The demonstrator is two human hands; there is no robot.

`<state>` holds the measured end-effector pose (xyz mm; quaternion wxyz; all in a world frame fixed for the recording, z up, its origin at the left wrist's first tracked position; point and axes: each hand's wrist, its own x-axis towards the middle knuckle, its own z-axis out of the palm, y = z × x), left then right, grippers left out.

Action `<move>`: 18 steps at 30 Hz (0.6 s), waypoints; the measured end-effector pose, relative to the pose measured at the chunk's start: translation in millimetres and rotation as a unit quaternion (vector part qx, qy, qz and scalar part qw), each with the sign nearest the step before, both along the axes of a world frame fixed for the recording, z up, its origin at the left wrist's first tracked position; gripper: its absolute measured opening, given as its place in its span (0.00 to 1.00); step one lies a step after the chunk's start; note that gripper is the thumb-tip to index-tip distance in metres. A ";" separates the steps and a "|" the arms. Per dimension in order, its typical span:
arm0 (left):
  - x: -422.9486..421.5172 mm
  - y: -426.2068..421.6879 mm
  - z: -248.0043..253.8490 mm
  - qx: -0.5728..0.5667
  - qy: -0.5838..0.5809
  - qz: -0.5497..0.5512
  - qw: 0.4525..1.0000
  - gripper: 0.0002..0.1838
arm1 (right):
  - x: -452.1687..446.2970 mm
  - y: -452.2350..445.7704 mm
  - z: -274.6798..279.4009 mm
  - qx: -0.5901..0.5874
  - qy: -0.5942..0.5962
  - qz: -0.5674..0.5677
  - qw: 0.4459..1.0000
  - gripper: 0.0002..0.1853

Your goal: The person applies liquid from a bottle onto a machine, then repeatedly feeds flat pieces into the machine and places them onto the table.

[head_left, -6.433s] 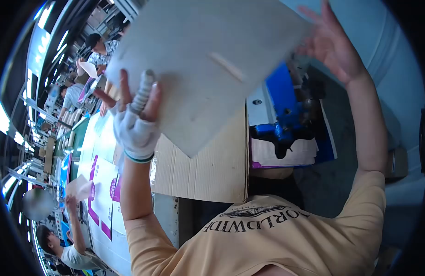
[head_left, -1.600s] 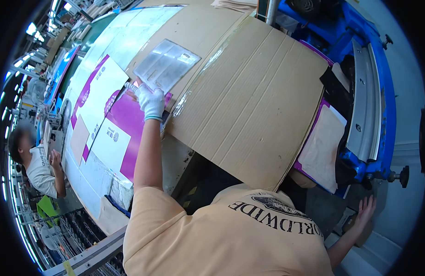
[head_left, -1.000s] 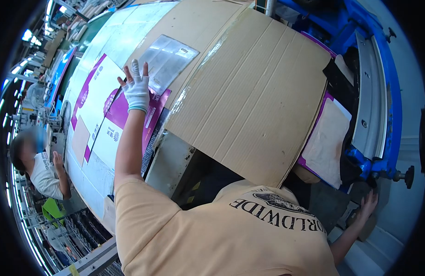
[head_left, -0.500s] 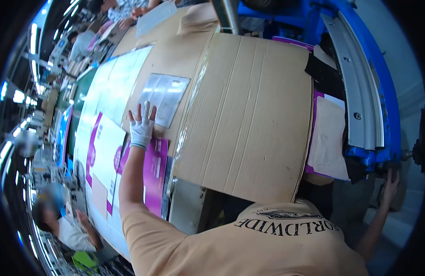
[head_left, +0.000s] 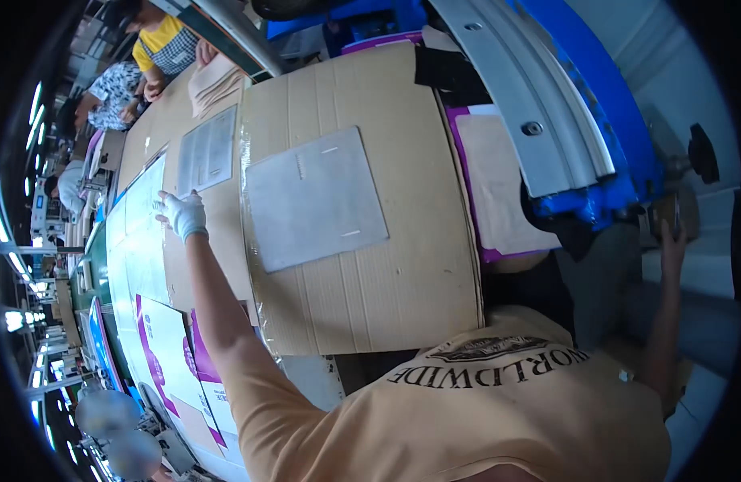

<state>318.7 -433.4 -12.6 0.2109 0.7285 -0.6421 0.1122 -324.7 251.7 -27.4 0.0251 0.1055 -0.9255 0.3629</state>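
My left hand (head_left: 182,215), in a white glove with bare fingertips, is held out over the left of the work surface, its fingers apart and nothing held. Close above it lies a grey rectangular sheet (head_left: 206,153) on the brown board. A larger grey sheet (head_left: 314,197) rests flat on the ribbed cardboard (head_left: 411,281) in front of me. Far to the right, my bare right hand (head_left: 672,245) reaches up to a small brownish box (head_left: 677,210) below the blue machine. Its fingers look closed at the box; what they grip is too small to make out.
A blue machine frame with a silver bar (head_left: 531,112) overhangs the right side. Beside it is a beige piece (head_left: 503,189) on a purple-edged board. Printed white and purple sheets (head_left: 166,349) lie lower left. Co-workers stand upper left, near a beige fabric stack (head_left: 214,84).
The larger grey sheet now lies on the ribbed cardboard, which was bare before. My left hand has moved up and left, off the purple print. The view has shifted; my right hand stays by the machine.
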 end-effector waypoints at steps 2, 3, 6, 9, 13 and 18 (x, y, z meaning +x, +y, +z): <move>-3.4 31.4 1.6 -0.058 0.008 -0.211 0.976 0.36 | 4.2 -16.9 -6.0 -0.043 -0.019 0.057 0.997 0.36; -22.9 68.0 13.5 -0.064 0.006 -0.298 0.952 0.35 | 8.7 -28.7 -6.6 -0.067 -0.029 0.089 0.993 0.35; -51.4 152.9 32.2 0.046 -0.073 -0.470 0.878 0.42 | 22.7 -61.9 -1.9 -0.093 -0.020 0.089 0.991 0.34; -79.5 217.8 47.9 0.227 -0.188 -0.466 0.834 0.44 | 33.4 -79.9 14.6 -0.089 -0.021 0.101 0.991 0.33; -94.4 242.9 33.7 0.228 -0.310 -0.479 0.789 0.39 | 36.9 -82.1 18.3 -0.107 -0.034 0.110 0.988 0.34; -118.4 246.2 33.3 0.222 -0.376 -0.478 0.762 0.35 | 40.8 -80.9 15.1 -0.085 -0.029 0.116 0.989 0.34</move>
